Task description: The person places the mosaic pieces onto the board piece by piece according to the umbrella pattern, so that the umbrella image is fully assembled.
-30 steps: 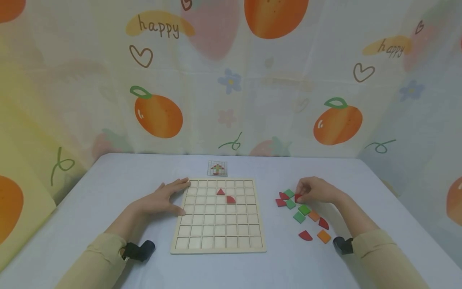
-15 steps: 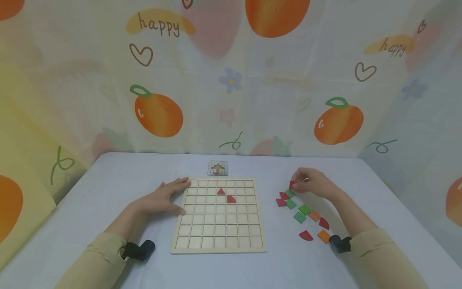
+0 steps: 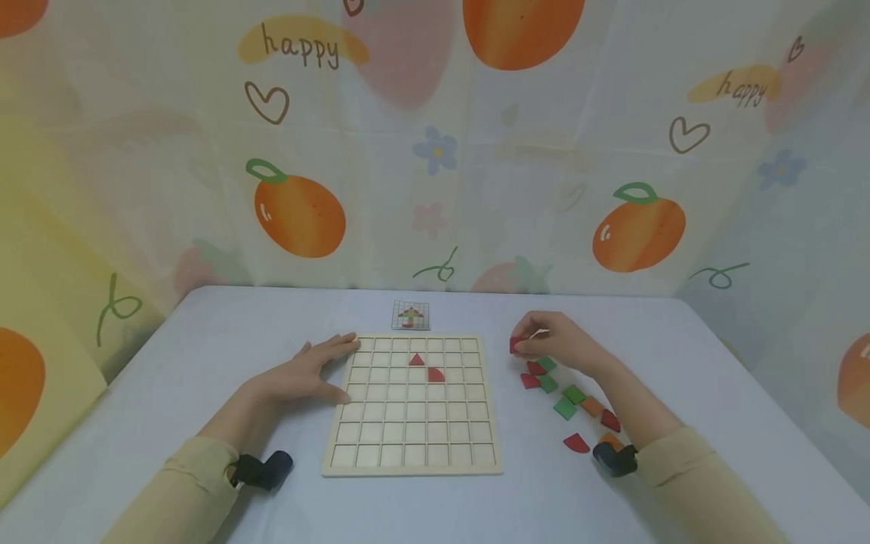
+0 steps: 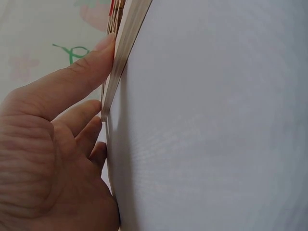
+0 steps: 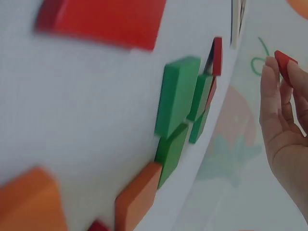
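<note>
My left hand [image 3: 309, 375] rests at the left edge of a pale wooden grid board [image 3: 411, 474], fingers and thumb spread. In the left wrist view the thumb [image 4: 91, 70] lies on the board's edge. A red triangle tile [image 3: 417, 360] and a red quarter-circle tile [image 3: 436, 375] sit in cells of the upper rows. Right of the board's far corner, my right hand [image 3: 560, 341] pinches a red tile [image 3: 514, 345] between thumb and fingertips. In the right wrist view that red tile [image 5: 286, 65] is raised above the table; its full outline is partly covered by the fingers.
Loose tiles lie right of the board: several green tiles [image 3: 565, 409], orange tiles [image 3: 593, 406] and red quarter-circle tiles [image 3: 576, 443]. A small pattern card [image 3: 411, 315] lies behind the board. A printed fruit curtain [image 3: 381, 151] hangs behind the white table [image 3: 272, 499].
My right hand has lifted the red tile from the pile and carried it left toward the board, past the pile's far end. The left hand and the board have stayed in place.
</note>
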{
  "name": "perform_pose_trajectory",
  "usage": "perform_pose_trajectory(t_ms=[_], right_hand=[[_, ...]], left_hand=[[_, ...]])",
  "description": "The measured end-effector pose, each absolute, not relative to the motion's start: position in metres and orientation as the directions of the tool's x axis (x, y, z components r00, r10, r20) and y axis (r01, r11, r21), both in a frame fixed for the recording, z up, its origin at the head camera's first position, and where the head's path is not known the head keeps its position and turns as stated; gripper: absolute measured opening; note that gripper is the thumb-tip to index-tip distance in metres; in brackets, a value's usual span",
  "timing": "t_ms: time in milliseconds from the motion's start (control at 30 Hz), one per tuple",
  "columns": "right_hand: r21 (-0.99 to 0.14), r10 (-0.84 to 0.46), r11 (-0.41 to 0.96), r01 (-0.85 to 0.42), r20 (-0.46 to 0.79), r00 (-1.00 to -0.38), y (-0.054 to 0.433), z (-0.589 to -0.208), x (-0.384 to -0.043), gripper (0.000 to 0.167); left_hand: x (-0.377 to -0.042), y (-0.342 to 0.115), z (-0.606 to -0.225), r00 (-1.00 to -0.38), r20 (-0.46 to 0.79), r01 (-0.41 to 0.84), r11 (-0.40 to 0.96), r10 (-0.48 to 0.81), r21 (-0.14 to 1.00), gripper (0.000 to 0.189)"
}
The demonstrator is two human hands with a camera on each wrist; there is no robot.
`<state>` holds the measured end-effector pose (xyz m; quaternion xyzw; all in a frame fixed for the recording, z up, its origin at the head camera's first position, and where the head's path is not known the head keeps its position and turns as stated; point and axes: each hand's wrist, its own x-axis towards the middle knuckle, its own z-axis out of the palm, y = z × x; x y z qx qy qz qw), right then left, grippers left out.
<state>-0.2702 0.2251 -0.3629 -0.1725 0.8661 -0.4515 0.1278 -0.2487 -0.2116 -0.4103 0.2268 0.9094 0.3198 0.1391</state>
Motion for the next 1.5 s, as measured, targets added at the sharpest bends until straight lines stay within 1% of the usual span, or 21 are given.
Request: perform_pose_trajectory(t_ms=[233, 767, 900, 1033, 1233, 1400, 1500], right_hand=[[-0.854, -0.482, 0.484, -0.19, -0.08, -0.872, 0.202, -0.361, -0.27, 0.015], [-0.785, -0.574, 0.557, -0.272, -0.127, -0.809, 0.156, -0.366, -0.268, 0.01], [-0.733, -0.563, 0.62, -0.28, -0.167, -0.81, 0.148, -0.367, -0.266, 0.007], [-0.685, -0.557, 0.661, -0.306, -0.174, -0.812, 0.144, -0.372, -0.266, 0.01], [-0.685, -0.564, 0.659, -0.309, -0.179, -0.806, 0.141, -0.377, -0.264, 0.012], [-0.677, -0.554, 0.668, -0.31, -0.175, -0.814, 0.138, -0.377, -0.262, 0.01], [-0.653, -0.551, 0.685, -0.323, -0.175, -0.816, 0.136, -0.377, -0.262, 0.008]], left_hand=[[-0.249, -0.211, -0.41, -0.86, -0.107, 0.322, 0.693, 0.499, 0.645, 0.095], [-0.248, -0.208, -0.41, -0.868, -0.122, 0.298, 0.703, 0.481, 0.646, 0.094], [-0.248, -0.208, -0.41, -0.869, -0.12, 0.301, 0.706, 0.48, 0.641, 0.094], [-0.249, -0.208, -0.41, -0.868, -0.118, 0.304, 0.703, 0.483, 0.643, 0.094], [-0.249, -0.209, -0.411, -0.865, -0.112, 0.312, 0.698, 0.49, 0.644, 0.094], [-0.248, -0.21, -0.41, -0.864, -0.11, 0.315, 0.698, 0.492, 0.643, 0.095], [-0.248, -0.21, -0.409, -0.864, -0.112, 0.312, 0.698, 0.49, 0.644, 0.095]])
